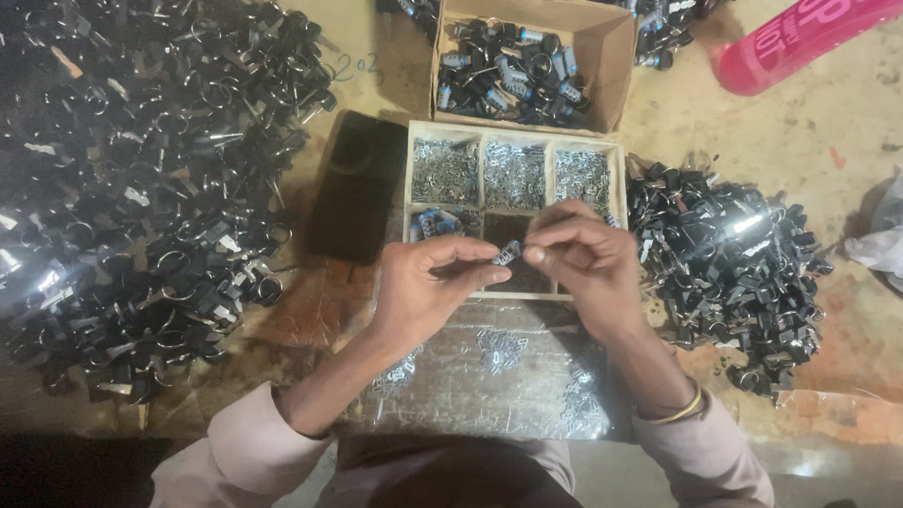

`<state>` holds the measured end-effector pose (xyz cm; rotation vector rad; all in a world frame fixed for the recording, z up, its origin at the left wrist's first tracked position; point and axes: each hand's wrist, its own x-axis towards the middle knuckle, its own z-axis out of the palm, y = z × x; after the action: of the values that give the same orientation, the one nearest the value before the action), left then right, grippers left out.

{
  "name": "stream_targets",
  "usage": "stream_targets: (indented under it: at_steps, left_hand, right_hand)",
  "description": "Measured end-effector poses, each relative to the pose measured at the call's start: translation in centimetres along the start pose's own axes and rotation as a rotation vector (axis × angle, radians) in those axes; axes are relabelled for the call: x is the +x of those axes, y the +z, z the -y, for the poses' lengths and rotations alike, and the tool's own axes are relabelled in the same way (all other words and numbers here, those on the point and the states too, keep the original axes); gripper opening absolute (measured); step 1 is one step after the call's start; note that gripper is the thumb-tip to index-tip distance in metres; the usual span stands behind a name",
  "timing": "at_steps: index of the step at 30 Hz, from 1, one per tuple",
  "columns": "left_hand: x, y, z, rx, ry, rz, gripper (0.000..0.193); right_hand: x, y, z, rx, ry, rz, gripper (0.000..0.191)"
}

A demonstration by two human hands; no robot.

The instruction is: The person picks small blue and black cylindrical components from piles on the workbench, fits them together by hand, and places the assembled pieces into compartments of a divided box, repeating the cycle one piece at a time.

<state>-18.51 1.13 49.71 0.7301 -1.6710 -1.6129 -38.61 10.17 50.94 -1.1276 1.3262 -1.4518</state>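
Note:
My left hand (pixel 428 285) and my right hand (pixel 584 254) meet over a wooden compartment tray (pixel 548 145). Between their fingertips they pinch one small dark cylindrical part with a blue band (pixel 508 252). The tray's upper three compartments hold small silvery metal bits. Its lower left compartment holds several blue-banded parts (pixel 435 222). The hands cover most of the lower right compartments.
A big heap of black parts with metal rings (pixel 139 175) fills the left. A smaller black heap (pixel 732 264) lies right. A cardboard box of parts (pixel 525 66) stands behind the tray, beside a black phone (pixel 354 187) and a pink bottle (pixel 814 26). A shiny sheet with loose bits (pixel 496 368) lies near me.

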Motion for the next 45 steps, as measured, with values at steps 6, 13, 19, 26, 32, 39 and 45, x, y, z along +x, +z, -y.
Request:
stream_targets:
  at_steps: [6,13,19,26,32,39,45]
  left_hand:
    - [-0.1,0.1,0.4,-0.059,0.004,0.014,0.022]
    - [-0.1,0.1,0.1,0.002,0.008,0.011,0.021]
    - [0.1,-0.2,-0.4,0.087,0.023,-0.005,0.021]
    - [-0.1,0.1,-0.4,0.103,0.079,-0.041,0.02]
    - [-0.2,0.0,-0.6,0.093,0.117,-0.036,0.02]
    - [-0.3,0.1,-0.6,0.109,0.107,-0.052,0.019]
    - [-0.3,0.2,-0.4,0.028,0.066,-0.049,0.019]
  right_hand:
    - [-0.3,0.4,-0.5,0.011,0.073,0.116,0.018]
    - [-0.1,0.6,0.2,-0.052,0.05,0.152,0.019]
    - [-0.4,0.4,0.4,-0.125,-0.15,0.007,0.019]
    - [-0.2,0.3,-0.5,0.045,0.097,0.086,0.018]
    - [-0.1,0.7,-0.5,0.006,0.089,0.08,0.017]
    - [0.3,0.6,1.5,-0.117,0.203,0.022,0.022]
    - [0.9,1.2,1.5,-1.268,-0.292,-0.018,0.017]
